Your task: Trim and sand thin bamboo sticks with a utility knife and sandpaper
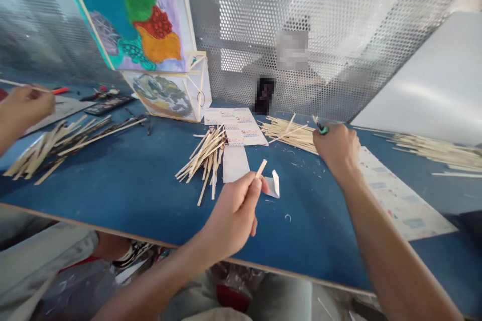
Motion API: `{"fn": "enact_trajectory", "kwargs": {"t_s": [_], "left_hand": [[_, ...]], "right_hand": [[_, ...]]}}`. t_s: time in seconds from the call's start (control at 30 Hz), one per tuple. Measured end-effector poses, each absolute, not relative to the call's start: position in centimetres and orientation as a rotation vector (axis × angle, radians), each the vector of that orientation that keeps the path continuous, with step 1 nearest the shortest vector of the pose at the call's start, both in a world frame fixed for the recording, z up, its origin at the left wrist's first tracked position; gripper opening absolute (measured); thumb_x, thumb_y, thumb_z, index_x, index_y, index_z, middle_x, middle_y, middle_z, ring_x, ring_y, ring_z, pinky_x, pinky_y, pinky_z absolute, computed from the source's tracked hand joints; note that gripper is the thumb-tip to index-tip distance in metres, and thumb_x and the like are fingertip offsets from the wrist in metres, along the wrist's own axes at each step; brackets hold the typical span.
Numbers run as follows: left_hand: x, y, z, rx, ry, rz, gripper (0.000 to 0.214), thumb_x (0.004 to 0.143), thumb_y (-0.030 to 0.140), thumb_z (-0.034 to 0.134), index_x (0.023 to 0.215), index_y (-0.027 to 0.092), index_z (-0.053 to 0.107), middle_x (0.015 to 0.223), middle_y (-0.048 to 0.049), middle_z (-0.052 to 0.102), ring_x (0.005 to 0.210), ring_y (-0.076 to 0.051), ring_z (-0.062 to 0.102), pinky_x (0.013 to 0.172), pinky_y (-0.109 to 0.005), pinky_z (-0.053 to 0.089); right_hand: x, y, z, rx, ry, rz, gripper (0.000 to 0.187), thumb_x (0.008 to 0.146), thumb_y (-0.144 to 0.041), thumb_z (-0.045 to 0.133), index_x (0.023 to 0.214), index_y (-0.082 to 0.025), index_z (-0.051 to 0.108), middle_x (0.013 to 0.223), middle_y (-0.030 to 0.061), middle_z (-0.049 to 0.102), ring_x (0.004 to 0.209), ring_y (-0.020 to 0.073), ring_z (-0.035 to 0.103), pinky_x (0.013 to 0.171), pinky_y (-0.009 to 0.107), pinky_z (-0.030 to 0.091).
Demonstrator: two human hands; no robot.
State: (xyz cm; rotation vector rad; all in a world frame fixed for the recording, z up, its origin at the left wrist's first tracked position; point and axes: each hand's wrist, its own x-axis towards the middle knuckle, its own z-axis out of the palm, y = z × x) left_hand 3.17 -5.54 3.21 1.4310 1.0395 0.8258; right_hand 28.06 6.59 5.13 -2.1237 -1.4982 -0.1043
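My left hand [237,205] pinches a short, pale wooden stick [261,168] between thumb and fingers, its end pointing up. Beside those fingertips a small folded white paper [274,184] sits on the blue table. Farther right and forward, my right hand [339,148] is closed around a small tool with a green and black grip [322,129]; most of it is hidden, so its kind is unclear. Just left of that fist lies a pile of thin wooden sticks [291,133]. Another stick bundle [205,158] rests beyond my left hand, partly against white paper [235,164].
A printed sheet [406,200] lies under my right forearm, with more sticks [433,148] behind it. A stick frame with a colourful painting [150,20] stands at the back left. Another person's hand [28,108] holds a stick at far left, above a further pile [56,145].
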Motion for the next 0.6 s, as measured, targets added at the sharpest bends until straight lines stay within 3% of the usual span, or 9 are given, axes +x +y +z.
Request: {"fn": "enact_trajectory", "kwargs": {"t_s": [0.1, 0.17, 0.27, 0.4, 0.5, 0.6], "left_hand": [[2.2, -4.6, 3.3, 1.456, 0.994, 0.769, 0.036, 0.108, 0.05, 0.035, 0.099, 0.024, 0.059, 0.053, 0.0094, 0.036, 0.04, -0.01, 0.046, 0.046, -0.021, 0.041], [2.0, -3.9, 3.7, 1.534, 0.992, 0.733, 0.036, 0.108, 0.048, 0.035, 0.1, 0.024, 0.06, 0.052, 0.0094, 0.036, 0.04, -0.009, 0.048, 0.048, -0.02, 0.041], [2.0, -2.9, 4.3, 1.722, 1.013, 0.689, 0.034, 0.109, 0.042, 0.035, 0.095, 0.024, 0.061, 0.05, 0.0092, 0.036, 0.041, -0.009, 0.045, 0.047, -0.02, 0.035], [2.1, -0.9, 5.1, 1.925, 1.022, 0.69, 0.024, 0.106, 0.034, 0.045, 0.091, 0.022, 0.06, 0.053, 0.0072, 0.045, 0.044, -0.009, 0.047, 0.045, -0.02, 0.03], [2.3, 0.9, 5.2, 1.69, 0.951, 0.89, 0.009, 0.1, 0.031, 0.058, 0.1, 0.022, 0.059, 0.059, 0.0061, 0.058, 0.055, -0.012, 0.064, 0.052, -0.019, 0.046], [3.0, 2.3, 4.7, 1.482, 0.768, 1.084, 0.009, 0.096, 0.028, 0.064, 0.094, 0.02, 0.06, 0.066, 0.0038, 0.064, 0.062, -0.014, 0.069, 0.064, -0.023, 0.057]], "right_hand": [[27.6, 4.8, 5.1, -1.91, -1.747, 0.098, 0.027, 0.09, -0.04, 0.061, 0.088, -0.018, 0.076, 0.073, 0.0092, 0.07, 0.071, 0.0242, 0.063, 0.065, 0.035, 0.044], [26.3, 2.8, 5.0, -1.63, -1.906, 0.369, 0.032, 0.094, -0.048, 0.059, 0.095, -0.021, 0.076, 0.074, 0.0029, 0.07, 0.063, 0.017, 0.059, 0.06, 0.03, 0.045], [24.5, 0.6, 5.1, -1.142, -1.945, 0.735, 0.029, 0.097, -0.046, 0.06, 0.107, -0.023, 0.075, 0.08, 0.0003, 0.07, 0.058, 0.0124, 0.053, 0.056, 0.027, 0.043], [23.5, 0.2, 4.9, -1.072, -1.942, 0.715, 0.018, 0.095, -0.035, 0.069, 0.085, -0.021, 0.072, 0.069, -0.0032, 0.062, 0.059, 0.0107, 0.048, 0.054, 0.025, 0.037], [23.1, 0.5, 4.3, -1.114, -1.804, 0.748, 0.019, 0.093, -0.035, 0.072, 0.081, -0.021, 0.069, 0.063, -0.0052, 0.056, 0.056, 0.0098, 0.044, 0.051, 0.024, 0.035], [22.4, 0.2, 3.5, -1.1, -1.699, 0.875, 0.022, 0.094, -0.038, 0.071, 0.079, -0.021, 0.069, 0.061, -0.0058, 0.054, 0.053, 0.0093, 0.043, 0.048, 0.023, 0.035]]}}
